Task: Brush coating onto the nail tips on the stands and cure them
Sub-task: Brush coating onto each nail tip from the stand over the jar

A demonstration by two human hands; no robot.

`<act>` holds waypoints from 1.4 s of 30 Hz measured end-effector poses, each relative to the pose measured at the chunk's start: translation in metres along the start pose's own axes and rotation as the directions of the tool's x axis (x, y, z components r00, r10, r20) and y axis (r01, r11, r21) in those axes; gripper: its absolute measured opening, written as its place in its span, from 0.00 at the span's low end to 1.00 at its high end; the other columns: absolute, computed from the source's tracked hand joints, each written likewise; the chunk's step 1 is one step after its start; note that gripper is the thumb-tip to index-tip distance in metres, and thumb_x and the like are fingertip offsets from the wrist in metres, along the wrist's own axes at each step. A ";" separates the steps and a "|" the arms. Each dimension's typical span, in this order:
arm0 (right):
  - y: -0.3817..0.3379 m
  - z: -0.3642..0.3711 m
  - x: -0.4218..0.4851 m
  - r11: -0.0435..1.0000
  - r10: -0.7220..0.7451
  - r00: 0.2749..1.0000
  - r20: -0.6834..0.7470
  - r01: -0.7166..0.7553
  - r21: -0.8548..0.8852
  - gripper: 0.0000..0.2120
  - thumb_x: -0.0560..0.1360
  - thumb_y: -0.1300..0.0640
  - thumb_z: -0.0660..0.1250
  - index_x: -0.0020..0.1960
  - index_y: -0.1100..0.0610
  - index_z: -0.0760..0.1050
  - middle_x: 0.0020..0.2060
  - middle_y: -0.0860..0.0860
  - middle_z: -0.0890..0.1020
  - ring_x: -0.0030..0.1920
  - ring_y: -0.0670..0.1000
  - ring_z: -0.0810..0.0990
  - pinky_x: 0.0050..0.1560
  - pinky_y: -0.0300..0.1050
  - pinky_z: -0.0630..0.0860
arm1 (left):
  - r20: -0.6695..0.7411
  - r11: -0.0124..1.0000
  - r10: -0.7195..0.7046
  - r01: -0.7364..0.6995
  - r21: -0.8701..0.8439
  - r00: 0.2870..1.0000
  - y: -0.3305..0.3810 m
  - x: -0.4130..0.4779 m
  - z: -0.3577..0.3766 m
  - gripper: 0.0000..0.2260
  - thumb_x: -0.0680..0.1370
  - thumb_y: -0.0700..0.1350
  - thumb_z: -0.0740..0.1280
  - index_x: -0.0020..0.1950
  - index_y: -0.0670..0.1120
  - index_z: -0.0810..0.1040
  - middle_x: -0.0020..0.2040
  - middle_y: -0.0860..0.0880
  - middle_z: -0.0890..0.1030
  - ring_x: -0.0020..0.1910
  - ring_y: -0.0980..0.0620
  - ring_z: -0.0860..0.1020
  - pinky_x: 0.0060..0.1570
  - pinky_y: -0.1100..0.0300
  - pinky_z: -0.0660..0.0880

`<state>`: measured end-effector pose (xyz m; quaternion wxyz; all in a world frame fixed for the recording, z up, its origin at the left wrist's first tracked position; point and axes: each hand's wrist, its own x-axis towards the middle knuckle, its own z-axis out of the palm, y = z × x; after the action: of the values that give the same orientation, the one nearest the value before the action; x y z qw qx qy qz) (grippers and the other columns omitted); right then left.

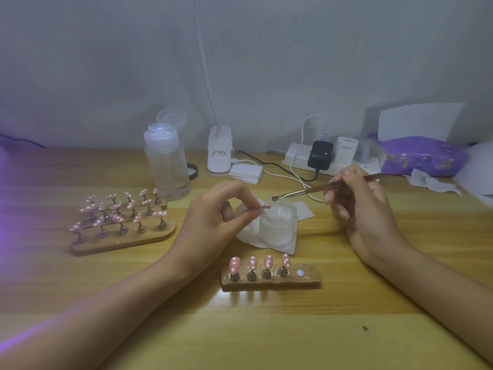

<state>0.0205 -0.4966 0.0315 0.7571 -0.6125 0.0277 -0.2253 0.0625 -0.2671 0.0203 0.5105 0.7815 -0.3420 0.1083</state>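
Standing on near stand (311, 281): four pink, white-dotted nail tips (268, 261)

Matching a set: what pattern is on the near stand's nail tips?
Pink nail tips with white dots; head view.

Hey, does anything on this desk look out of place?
On the near stand the rightmost spot is bare beside four tips; the left hand pinches a tip by the jar. A dark speck lies on the tabletop.

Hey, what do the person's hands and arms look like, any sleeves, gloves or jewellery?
Both forearms are bare, no sleeves showing. The left hand and right hand wear no gloves, rings, watch or bracelet. The right hand's fingernails look fairly long.
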 end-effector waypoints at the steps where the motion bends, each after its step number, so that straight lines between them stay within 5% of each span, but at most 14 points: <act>1: -0.001 0.000 -0.001 1.000 -0.008 1.000 0.015 0.008 0.013 0.16 0.83 0.56 0.59 0.36 0.53 0.74 0.27 0.53 0.79 0.22 0.46 0.65 0.22 0.35 0.61 | -0.004 1.000 0.003 -0.003 0.002 1.000 0.000 0.000 0.000 0.04 0.76 0.42 0.74 0.44 0.48 0.81 0.37 0.65 0.77 0.28 0.54 0.66 0.37 0.68 0.69; 8: 0.000 -0.002 0.000 1.000 0.016 1.000 0.018 -0.016 -0.018 0.14 0.82 0.57 0.59 0.38 0.54 0.73 0.27 0.53 0.79 0.22 0.46 0.66 0.23 0.34 0.62 | -0.010 1.000 0.016 -0.016 0.007 1.000 0.003 0.000 0.001 0.03 0.75 0.41 0.74 0.44 0.48 0.81 0.40 0.62 0.78 0.30 0.50 0.69 0.39 0.60 0.73; 30: 0.001 0.001 -0.001 0.997 -0.024 0.998 0.055 0.027 -0.068 0.14 0.83 0.57 0.58 0.39 0.55 0.72 0.27 0.52 0.79 0.23 0.47 0.66 0.22 0.35 0.62 | 0.002 1.000 -0.011 0.011 0.009 1.000 -0.002 0.000 0.000 0.05 0.75 0.42 0.74 0.43 0.50 0.80 0.43 0.61 0.79 0.29 0.56 0.68 0.37 0.69 0.69; 42: -0.001 0.000 -0.002 0.999 -0.026 0.999 0.036 0.028 -0.037 0.14 0.82 0.57 0.58 0.39 0.54 0.72 0.27 0.53 0.79 0.22 0.46 0.66 0.22 0.35 0.62 | 0.006 1.000 -0.016 0.016 0.001 1.000 -0.002 0.000 0.001 0.05 0.75 0.43 0.74 0.43 0.52 0.80 0.46 0.57 0.81 0.30 0.52 0.69 0.39 0.60 0.74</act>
<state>0.0183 -0.4961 0.0314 0.7427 -0.6310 0.0103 -0.2240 0.0632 -0.2671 0.0187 0.5098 0.7848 -0.3374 0.1021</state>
